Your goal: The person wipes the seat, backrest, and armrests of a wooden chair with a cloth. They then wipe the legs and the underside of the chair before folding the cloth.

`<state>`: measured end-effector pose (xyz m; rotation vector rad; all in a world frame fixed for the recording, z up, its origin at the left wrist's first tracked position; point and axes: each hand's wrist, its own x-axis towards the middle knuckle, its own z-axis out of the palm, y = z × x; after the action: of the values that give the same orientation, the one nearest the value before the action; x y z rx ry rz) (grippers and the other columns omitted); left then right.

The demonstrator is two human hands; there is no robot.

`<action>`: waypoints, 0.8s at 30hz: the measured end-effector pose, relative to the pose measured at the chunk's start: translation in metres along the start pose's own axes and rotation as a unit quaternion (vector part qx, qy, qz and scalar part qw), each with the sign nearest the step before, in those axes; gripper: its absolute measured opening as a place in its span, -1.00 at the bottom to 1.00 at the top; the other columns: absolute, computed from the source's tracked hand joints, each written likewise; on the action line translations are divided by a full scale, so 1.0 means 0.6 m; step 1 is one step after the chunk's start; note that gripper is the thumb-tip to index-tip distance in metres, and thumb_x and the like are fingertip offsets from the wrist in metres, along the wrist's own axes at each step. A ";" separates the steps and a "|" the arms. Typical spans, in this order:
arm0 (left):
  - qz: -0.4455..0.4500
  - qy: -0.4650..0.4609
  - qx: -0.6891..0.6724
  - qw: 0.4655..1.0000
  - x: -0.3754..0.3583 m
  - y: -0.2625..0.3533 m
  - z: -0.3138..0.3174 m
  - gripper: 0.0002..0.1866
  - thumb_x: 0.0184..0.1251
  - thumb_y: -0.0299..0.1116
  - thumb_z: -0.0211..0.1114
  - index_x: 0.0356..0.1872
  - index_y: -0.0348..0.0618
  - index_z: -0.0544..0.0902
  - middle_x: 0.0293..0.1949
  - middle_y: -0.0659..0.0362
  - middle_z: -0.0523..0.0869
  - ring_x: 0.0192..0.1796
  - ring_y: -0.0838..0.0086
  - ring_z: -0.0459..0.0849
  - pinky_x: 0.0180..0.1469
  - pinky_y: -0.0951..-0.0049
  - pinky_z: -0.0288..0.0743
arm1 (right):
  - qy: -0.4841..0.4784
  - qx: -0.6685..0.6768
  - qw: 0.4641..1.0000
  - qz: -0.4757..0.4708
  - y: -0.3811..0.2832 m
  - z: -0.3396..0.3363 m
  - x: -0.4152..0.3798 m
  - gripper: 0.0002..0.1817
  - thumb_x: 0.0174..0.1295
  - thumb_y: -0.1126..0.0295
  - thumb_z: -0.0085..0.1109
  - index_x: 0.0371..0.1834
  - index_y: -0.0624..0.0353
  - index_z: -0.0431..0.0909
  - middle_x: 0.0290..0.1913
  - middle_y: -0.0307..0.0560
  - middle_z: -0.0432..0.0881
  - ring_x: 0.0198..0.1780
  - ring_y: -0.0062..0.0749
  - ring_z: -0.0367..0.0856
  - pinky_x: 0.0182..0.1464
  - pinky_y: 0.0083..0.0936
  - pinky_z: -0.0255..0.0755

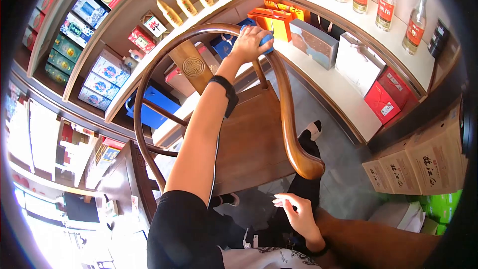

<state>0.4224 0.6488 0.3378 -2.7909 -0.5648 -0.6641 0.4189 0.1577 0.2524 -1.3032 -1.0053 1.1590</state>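
Note:
My left hand (pixel 247 45), with a black watch on its wrist, is closed over a blue cloth (pixel 267 43). It presses the cloth against the curved top rail of a wooden armchair (pixel 285 100). Most of the cloth is hidden under the fingers. The chair has a carved round emblem on its back splat (pixel 193 66) and a flat brown seat (pixel 251 139). My right hand (pixel 297 214) hangs in front of my body, near the chair's front edge, fingers loosely bent and apart, holding nothing visible.
Shelves with boxed goods (pixel 102 82) run along the left. Glass bottles (pixel 386 2) with red labels and gold bullet-shaped bottles (pixel 184 2) line the counter behind the chair. Gift bags (pixel 383 102) sit beneath. Cardboard cartons (pixel 423 162) are stacked at the right.

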 end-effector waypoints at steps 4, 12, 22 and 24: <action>-0.045 -0.027 0.002 0.999 0.008 -0.042 -0.016 -0.46 0.45 0.16 -0.03 0.15 -0.01 0.59 0.12 0.00 0.60 0.25 0.08 0.47 0.41 0.06 0.17 | 0.010 -0.004 1.000 0.003 0.005 0.001 0.005 -0.78 0.38 0.50 0.04 -0.01 0.34 0.61 -0.23 0.08 0.75 -0.19 -0.29 0.77 -0.11 -0.47 0.59; -0.118 -0.009 0.021 0.993 0.004 -0.144 -0.026 -0.45 0.45 0.15 -0.03 0.18 -0.01 0.56 0.14 -0.03 0.59 0.24 0.01 0.48 0.32 0.03 0.25 | 0.012 -0.034 0.999 0.029 0.024 0.007 0.018 -0.79 0.39 0.49 0.04 -0.04 0.34 0.61 -0.23 0.08 0.76 -0.19 -0.25 0.78 -0.13 -0.45 0.60; -0.228 0.033 0.113 0.967 -0.067 -0.294 -0.046 -0.39 0.47 0.26 -0.12 0.28 0.07 0.47 0.17 -0.04 0.57 0.27 0.00 0.46 0.32 0.04 0.27 | 0.019 -0.059 0.996 0.058 0.049 0.015 0.037 -0.77 0.44 0.45 0.01 -0.05 0.38 0.60 -0.24 0.10 0.75 -0.21 -0.29 0.78 -0.10 -0.48 0.62; -0.252 0.049 0.117 0.959 -0.094 -0.316 -0.064 -0.39 0.47 0.25 -0.11 0.30 0.07 0.45 0.18 -0.04 0.56 0.27 -0.01 0.46 0.32 0.03 0.27 | 0.013 -0.068 0.996 0.059 0.053 0.016 0.042 -0.75 0.46 0.43 0.00 -0.05 0.41 0.60 -0.25 0.10 0.74 -0.22 -0.31 0.77 -0.10 -0.49 0.63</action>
<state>0.2826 0.7910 0.3676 -2.3854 -1.2642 -0.7615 0.4117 0.1818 0.2192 -1.5005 -1.0132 1.1751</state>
